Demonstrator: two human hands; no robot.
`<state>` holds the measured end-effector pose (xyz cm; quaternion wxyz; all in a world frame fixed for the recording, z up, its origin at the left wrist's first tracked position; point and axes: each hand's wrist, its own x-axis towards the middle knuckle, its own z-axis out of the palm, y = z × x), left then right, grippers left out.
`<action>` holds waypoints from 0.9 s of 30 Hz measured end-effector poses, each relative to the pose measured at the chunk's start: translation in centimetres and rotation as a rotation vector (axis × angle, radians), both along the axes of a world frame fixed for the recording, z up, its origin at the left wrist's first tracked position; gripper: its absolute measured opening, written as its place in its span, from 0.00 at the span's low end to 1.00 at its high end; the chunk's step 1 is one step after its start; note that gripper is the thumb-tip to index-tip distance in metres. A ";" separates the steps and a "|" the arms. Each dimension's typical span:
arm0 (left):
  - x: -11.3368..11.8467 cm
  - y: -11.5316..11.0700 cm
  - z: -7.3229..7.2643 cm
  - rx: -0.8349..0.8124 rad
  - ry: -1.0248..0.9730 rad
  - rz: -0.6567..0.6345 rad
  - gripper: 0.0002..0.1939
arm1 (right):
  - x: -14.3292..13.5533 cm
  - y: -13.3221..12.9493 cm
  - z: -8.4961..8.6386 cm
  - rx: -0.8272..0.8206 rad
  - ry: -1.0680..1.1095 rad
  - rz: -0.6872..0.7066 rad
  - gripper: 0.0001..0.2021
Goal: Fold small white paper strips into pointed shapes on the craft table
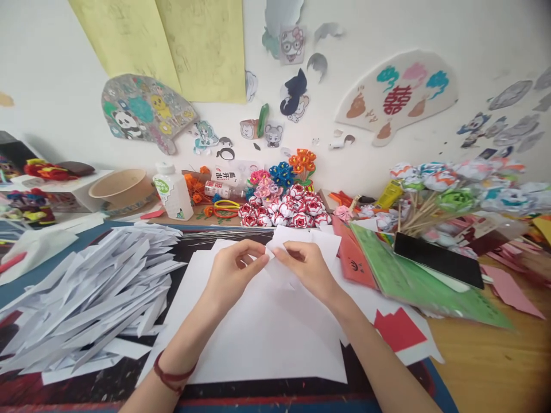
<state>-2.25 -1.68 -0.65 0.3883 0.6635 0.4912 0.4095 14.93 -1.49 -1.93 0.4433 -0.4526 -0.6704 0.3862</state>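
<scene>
Both hands meet over large white sheets (267, 344) lying on a dark mat. My left hand (241, 267) pinches a small white piece of paper (282, 275) between thumb and forefinger. From the other side my right hand (303, 264) grips the same paper, thumb and fingers close to those of the left. The paper is pale against the sheets, so its outline and folds are hard to make out. A large heap of folded white paper strips (103, 287) lies to the left of my left forearm.
Red-and-white paper flowers (293, 209) and a white bottle (172, 192) stand along the wall. At right are a black phone (439, 261), a green packet (422, 281), red paper (399, 330) and paper flowers on sticks (413, 212). A beige bowl (118, 186) sits back left.
</scene>
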 end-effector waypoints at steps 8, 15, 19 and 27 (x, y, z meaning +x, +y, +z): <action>0.1 0.1 -0.4 -0.012 -0.032 0.042 0.10 | 0.4 0.0 0.1 -0.036 -0.075 0.077 0.15; 0.4 0.0 0.2 -0.070 -0.083 0.013 0.13 | 0.8 0.3 -0.3 -0.071 -0.071 0.026 0.15; 0.4 0.1 0.2 -0.062 -0.075 0.028 0.14 | 0.9 0.2 0.0 -0.058 -0.061 0.019 0.16; 0.2 0.4 -0.3 -0.065 -0.053 0.044 0.13 | 0.7 0.2 -0.1 -0.015 -0.108 -0.021 0.17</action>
